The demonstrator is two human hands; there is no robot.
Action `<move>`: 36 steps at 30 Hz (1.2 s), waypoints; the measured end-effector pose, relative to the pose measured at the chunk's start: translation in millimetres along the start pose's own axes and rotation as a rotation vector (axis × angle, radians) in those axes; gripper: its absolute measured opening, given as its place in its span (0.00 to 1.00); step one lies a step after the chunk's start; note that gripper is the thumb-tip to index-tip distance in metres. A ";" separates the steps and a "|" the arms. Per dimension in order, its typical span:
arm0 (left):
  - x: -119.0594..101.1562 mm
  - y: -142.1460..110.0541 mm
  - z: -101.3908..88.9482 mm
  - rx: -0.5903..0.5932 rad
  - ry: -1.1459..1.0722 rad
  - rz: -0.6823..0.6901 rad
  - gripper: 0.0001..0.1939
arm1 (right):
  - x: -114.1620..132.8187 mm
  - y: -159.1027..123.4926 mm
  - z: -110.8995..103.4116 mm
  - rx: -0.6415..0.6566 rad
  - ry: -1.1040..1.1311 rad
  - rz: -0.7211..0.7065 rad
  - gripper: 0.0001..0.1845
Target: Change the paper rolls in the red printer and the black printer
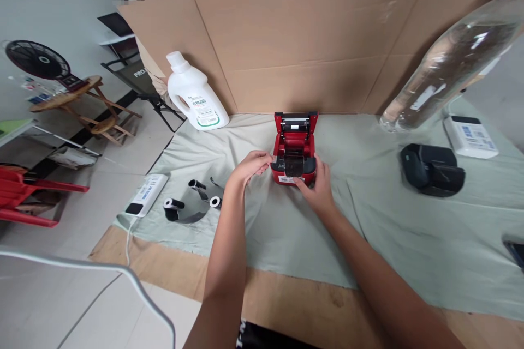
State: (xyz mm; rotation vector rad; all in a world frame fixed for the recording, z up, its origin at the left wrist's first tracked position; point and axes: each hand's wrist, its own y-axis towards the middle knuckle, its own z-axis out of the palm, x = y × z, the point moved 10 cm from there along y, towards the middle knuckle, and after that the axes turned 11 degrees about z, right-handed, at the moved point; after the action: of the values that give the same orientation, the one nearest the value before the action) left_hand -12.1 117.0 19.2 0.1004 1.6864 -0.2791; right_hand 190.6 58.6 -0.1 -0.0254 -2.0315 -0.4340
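A small red label printer (295, 144) stands open on the pale green cloth (286, 218), its lid tipped up toward the cardboard wall. My left hand (249, 166) rests against its left front corner, fingers curled with their tips touching the case. On the other side, my right hand (317, 188) grips the right front corner, thumb on the front face near the white label. A dark roll or cavity shows inside the printer.
Black ribbon rolls with a loose strip of film (192, 207) lie at the left, beside a white device with a cable (146, 194). A white detergent bottle (195, 95), a clear plastic bottle (450, 62), a black printer (432, 169) and a white box (470, 136) stand around.
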 end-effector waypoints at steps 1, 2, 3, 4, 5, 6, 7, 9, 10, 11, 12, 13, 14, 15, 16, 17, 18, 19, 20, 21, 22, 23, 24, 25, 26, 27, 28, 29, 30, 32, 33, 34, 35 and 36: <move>-0.3 0.2 -0.9 0.000 0.005 0.001 0.14 | -0.6 0.3 0.4 -0.001 0.001 -0.002 0.46; 0.0 0.5 -1.6 0.001 0.005 0.000 0.14 | -1.3 0.5 0.8 -0.002 0.002 -0.002 0.46; 0.9 1.1 -2.2 0.004 -0.001 -0.001 0.14 | -2.0 0.6 0.9 -0.003 0.006 -0.002 0.46; 2.4 1.9 -2.4 0.006 -0.013 0.001 0.14 | -2.2 0.5 0.4 -0.006 0.014 -0.003 0.46; 4.6 3.0 -1.8 0.011 -0.032 0.005 0.14 | -1.5 0.1 -1.0 -0.011 0.023 -0.007 0.46; 7.6 4.4 0.2 0.019 -0.059 0.013 0.14 | 0.5 -0.6 -3.6 -0.018 0.031 -0.018 0.46; 10.6 6.3 3.2 0.026 -0.088 0.033 0.14 | 3.9 -1.2 -7.4 -0.027 0.036 -0.032 0.45; 11.8 11.6 4.0 -0.045 -0.154 0.154 0.15 | 13.6 -0.7 -18.0 -0.045 0.043 -0.061 0.39; 11.5 13.6 2.0 -0.115 -0.184 0.236 0.17 | 19.7 1.4 -24.2 -0.054 0.042 -0.073 0.34; 10.9 14.1 -2.0 -0.209 -0.211 0.326 0.19 | 26.7 5.5 -30.1 -0.062 0.036 -0.084 0.29; 12.5 14.0 -3.9 -0.284 -0.231 0.391 0.21 | 34.3 11.9 -35.1 -0.066 0.022 -0.097 0.24; 15.2 14.2 -3.7 -0.333 -0.245 0.434 0.21 | 42.4 20.7 -38.2 -0.064 -0.004 -0.109 0.20; 18.5 15.4 -1.6 -0.353 -0.254 0.458 0.21 | 50.5 32.1 -38.1 -0.047 -0.049 -0.118 0.18; 21.8 17.5 1.7 -0.346 -0.261 0.466 0.21 | 57.9 45.6 -34.1 -0.011 -0.116 -0.121 0.16; 24.2 19.3 3.7 -0.338 -0.269 0.475 0.21 | 64.1 60.3 -25.6 0.048 -0.205 -0.117 0.15; 26.1 20.9 4.5 -0.331 -0.277 0.483 0.21 | 68.4 74.9 -13.0 0.131 -0.318 -0.107 0.14; 27.6 22.3 4.4 -0.325 -0.287 0.490 0.22 | 69.8 87.9 3.2 0.240 -0.457 -0.088 0.14; 28.8 23.6 3.7 -0.320 -0.296 0.495 0.22 | 68.6 97.9 20.5 0.364 -0.606 -0.064 0.14; 29.8 24.7 2.9 -0.314 -0.304 0.500 0.22 | 66.1 104.9 36.1 0.481 -0.745 -0.039 0.14; 30.4 25.8 2.4 -0.308 -0.310 0.505 0.22 | 63.9 109.7 48.9 0.583 -0.859 -0.012 0.13; 30.8 26.8 2.4 -0.300 -0.315 0.509 0.22 | 62.8 112.7 59.2 0.664 -0.945 0.014 0.11; 31.1 27.6 2.6 -0.293 -0.318 0.512 0.23 | 63.4 114.6 67.4 0.722 -1.001 0.036 0.08; 31.2 28.3 3.1 -0.287 -0.321 0.513 0.24 | 65.4 115.8 73.9 0.760 -1.035 0.051 0.07; 31.2 28.9 3.6 -0.282 -0.324 0.512 0.24 | 67.8 116.1 79.0 0.786 -1.058 0.059 0.06; 31.0 29.3 4.1 -0.277 -0.326 0.511 0.25 | 69.2 115.1 82.6 0.809 -1.085 0.066 0.06; 30.7 29.5 4.6 -0.274 -0.329 0.509 0.25 | 70.1 113.4 84.7 0.828 -1.107 0.070 0.06; 30.2 29.5 4.8 -0.271 -0.331 0.508 0.25 | 71.4 111.5 84.9 0.836 -1.121 0.066 0.06; 29.7 29.4 4.9 -0.269 -0.332 0.509 0.25 | 73.2 109.9 83.0 0.831 -1.127 0.055 0.05; 29.3 29.3 4.7 -0.269 -0.334 0.510 0.25 | 75.8 108.6 79.0 0.814 -1.124 0.038 0.04; 29.4 29.7 3.9 -0.272 -0.341 0.510 0.25 | 83.6 106.7 65.1 0.759 -1.101 -0.010 0.01; 30.2 30.5 3.6 -0.273 -0.345 0.508 0.25 | 88.6 106.2 55.7 0.727 -1.086 -0.032 0.01; 31.6 31.6 3.4 -0.274 -0.351 0.503 0.25 | 94.7 106.0 45.7 0.693 -1.063 -0.050 0.01; 33.6 33.1 3.2 -0.275 -0.359 0.496 0.25 | 102.2 106.6 35.5 0.654 -1.025 -0.061 0.01; 36.2 34.7 2.7 -0.281 -0.370 0.487 0.24 | 111.5 107.9 26.0 0.612 -0.965 -0.062 0.02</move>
State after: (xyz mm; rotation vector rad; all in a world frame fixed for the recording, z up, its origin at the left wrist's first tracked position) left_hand -6.6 146.4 -21.1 0.2303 1.2700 0.2901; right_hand 136.0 149.3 116.3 0.2463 -3.0419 0.2534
